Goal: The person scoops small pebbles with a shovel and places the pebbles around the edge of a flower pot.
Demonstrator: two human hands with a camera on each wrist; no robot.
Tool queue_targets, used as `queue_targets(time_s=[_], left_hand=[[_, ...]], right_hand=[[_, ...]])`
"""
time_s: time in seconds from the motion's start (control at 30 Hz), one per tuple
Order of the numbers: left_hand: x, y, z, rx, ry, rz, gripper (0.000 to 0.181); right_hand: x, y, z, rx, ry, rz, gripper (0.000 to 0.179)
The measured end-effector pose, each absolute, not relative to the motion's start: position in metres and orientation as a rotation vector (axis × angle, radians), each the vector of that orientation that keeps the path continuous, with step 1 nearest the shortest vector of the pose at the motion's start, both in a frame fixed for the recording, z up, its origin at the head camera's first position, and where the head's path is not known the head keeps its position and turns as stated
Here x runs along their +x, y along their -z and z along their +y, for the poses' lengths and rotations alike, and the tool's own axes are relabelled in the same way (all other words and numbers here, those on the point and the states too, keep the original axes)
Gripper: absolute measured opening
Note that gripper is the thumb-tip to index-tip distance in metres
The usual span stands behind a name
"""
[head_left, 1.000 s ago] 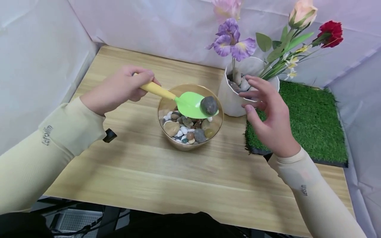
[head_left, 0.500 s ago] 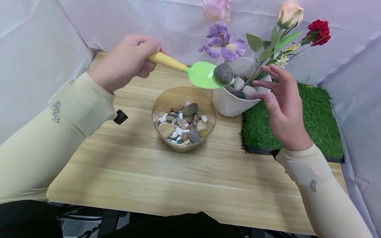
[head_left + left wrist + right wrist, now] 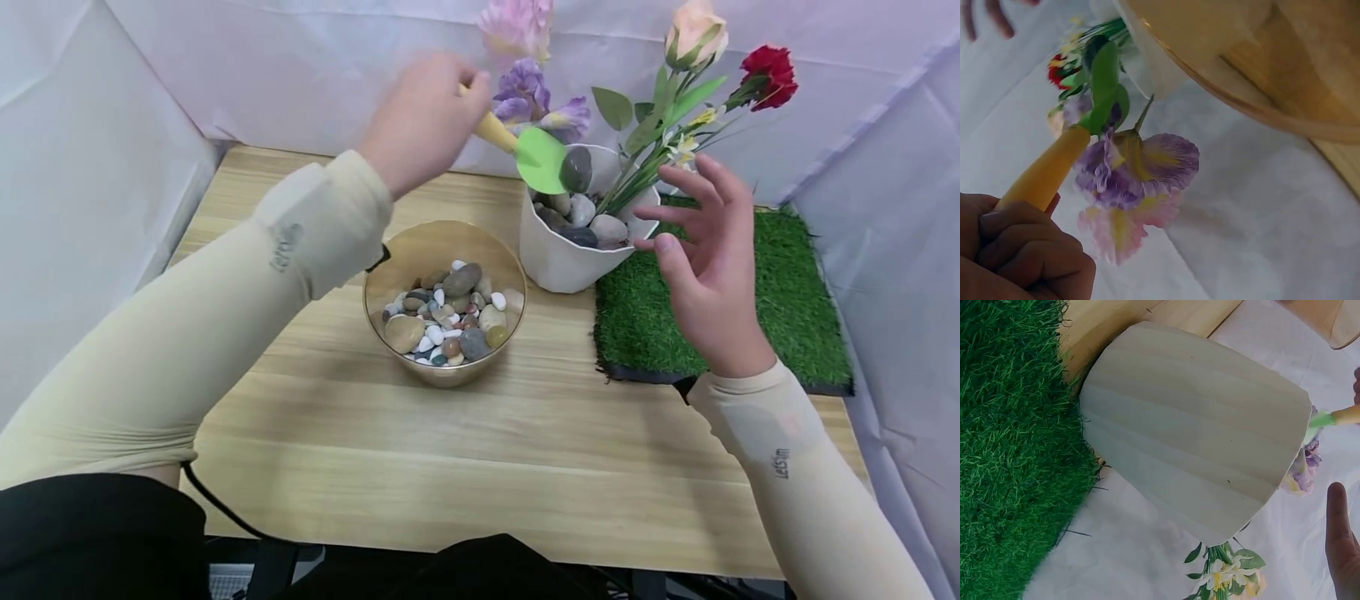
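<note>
My left hand point(image 3: 423, 117) grips the yellow handle of a small trowel point(image 3: 540, 161) whose green blade is tipped over the white pot point(image 3: 570, 262). A dark grey stone point(image 3: 577, 170) is at the blade's edge, above the stones in the pot; whether it still touches the blade I cannot tell. In the left wrist view the curled fingers point(image 3: 1041, 253) wrap the handle. My right hand point(image 3: 712, 267) is held beside the pot's right side, fingers spread and loosely bent, holding nothing. Purple iris point(image 3: 525, 92) and a rose point(image 3: 696, 35) stand in the pot.
An amber see-through bowl point(image 3: 446, 375) with several mixed pebbles stands on the wooden table point(image 3: 450, 467), left of the pot. A green turf mat point(image 3: 787, 292) lies to the right. White cloth walls point(image 3: 300, 75) close off the back and sides.
My left hand has carried the trowel and stone from above the bowl up and right to the pot. The blade has tilted over, and the right hand has shifted slightly outward.
</note>
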State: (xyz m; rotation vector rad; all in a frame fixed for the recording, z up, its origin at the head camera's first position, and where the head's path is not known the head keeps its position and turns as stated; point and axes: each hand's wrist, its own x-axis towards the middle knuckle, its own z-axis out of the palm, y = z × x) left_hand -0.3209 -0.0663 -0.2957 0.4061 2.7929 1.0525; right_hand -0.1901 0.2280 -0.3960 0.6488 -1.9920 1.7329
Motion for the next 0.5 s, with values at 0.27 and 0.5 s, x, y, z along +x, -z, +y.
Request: queue_targets(time_s=[0.27, 0.5], left_hand=[[-0.303, 0.296, -0.053, 0.685, -0.574, 3.091, 0.041], [-0.273, 0.275, -0.085, 0.695, -0.664, 3.066, 0.043]], right_hand=[[-0.189, 0.394, 0.224, 0.630, -1.605, -2.097, 0.061], [-0.189, 0.394, 0.226, 0.634, -1.617, -2.098, 0.060]])
